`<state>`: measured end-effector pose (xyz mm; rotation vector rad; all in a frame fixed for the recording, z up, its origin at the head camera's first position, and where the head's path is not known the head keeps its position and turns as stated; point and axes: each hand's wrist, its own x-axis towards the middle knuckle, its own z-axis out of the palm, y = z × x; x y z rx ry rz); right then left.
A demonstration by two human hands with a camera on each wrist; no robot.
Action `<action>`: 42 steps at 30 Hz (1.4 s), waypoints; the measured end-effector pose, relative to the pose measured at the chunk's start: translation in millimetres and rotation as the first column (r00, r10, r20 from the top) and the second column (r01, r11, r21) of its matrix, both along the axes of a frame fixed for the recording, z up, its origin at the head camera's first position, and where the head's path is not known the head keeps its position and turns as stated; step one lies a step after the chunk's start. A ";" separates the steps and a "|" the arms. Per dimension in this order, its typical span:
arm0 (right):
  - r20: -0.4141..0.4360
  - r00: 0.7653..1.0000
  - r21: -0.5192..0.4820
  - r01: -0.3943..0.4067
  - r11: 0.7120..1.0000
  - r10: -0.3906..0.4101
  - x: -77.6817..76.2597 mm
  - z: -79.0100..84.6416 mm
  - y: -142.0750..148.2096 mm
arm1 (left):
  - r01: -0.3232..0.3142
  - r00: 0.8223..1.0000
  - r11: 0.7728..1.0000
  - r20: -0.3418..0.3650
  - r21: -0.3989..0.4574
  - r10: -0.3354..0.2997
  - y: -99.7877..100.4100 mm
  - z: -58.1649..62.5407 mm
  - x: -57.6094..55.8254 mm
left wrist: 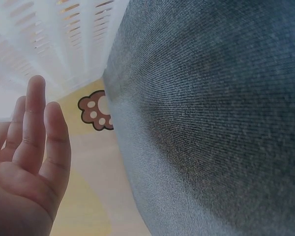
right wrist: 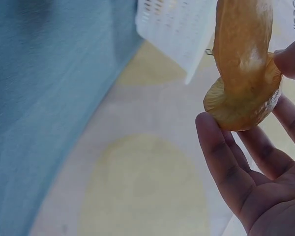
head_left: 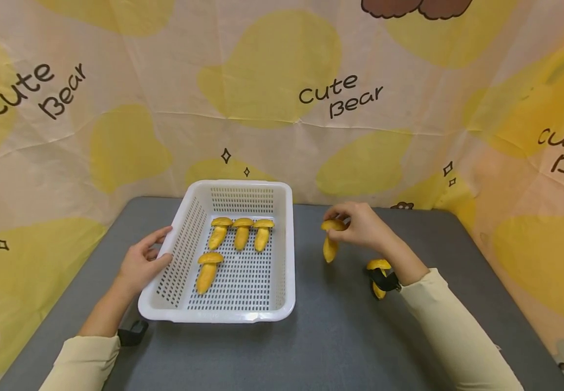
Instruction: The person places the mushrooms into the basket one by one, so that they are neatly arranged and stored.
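A yellow mushroom (head_left: 330, 250), probably a model, is pinched by its cap in my right hand (head_left: 362, 225), right of the white basket (head_left: 290, 260). In the right wrist view, thumb and fingertips hold the cap (right wrist: 243, 110) with the stem upward in that picture. My left hand (head_left: 140, 266) rests at the basket's left rim; its fingers look fairly straight in the left wrist view, beside the slotted wall (left wrist: 64, 44). Inside the basket, three mushrooms (head_left: 241, 236) lie in a row towards the back, with one mushroom (head_left: 207, 274) nearer the front left.
Another mushroom (head_left: 378, 265) lies on the grey table (head_left: 330, 347) under my right wrist, partly hidden by a black wrist strap (head_left: 384, 279). A patterned yellow cloth (head_left: 262, 146) hangs behind the table and at both sides.
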<state>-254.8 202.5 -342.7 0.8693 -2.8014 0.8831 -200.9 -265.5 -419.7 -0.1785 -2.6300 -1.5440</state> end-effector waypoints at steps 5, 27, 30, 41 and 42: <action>-0.038 0.999 -0.010 -0.011 1.000 0.011 -2.6 8.4 -10.3 | 0.001 1.000 1.000 -0.001 -0.001 -0.001 0.2 0.7 0.4; -0.078 0.993 -0.083 -0.095 0.992 0.089 -10.2 36.1 -71.4 | 0.002 1.000 1.000 0.003 -0.012 -0.002 1.1 0.6 1.4; -0.086 0.990 -0.102 -0.124 0.987 0.115 -10.9 38.3 -82.5 | -0.002 1.000 1.000 0.005 -0.018 0.002 1.0 0.7 1.3; -0.037 0.984 -0.127 -0.180 0.975 0.177 -8.6 41.5 -118.9 | -0.012 1.000 1.000 0.003 -0.025 0.012 1.5 -0.6 0.5; -0.028 0.983 -0.129 -0.182 0.975 0.180 -8.2 40.9 -122.1 | -0.012 1.000 1.000 0.002 -0.025 0.012 1.6 -0.7 0.5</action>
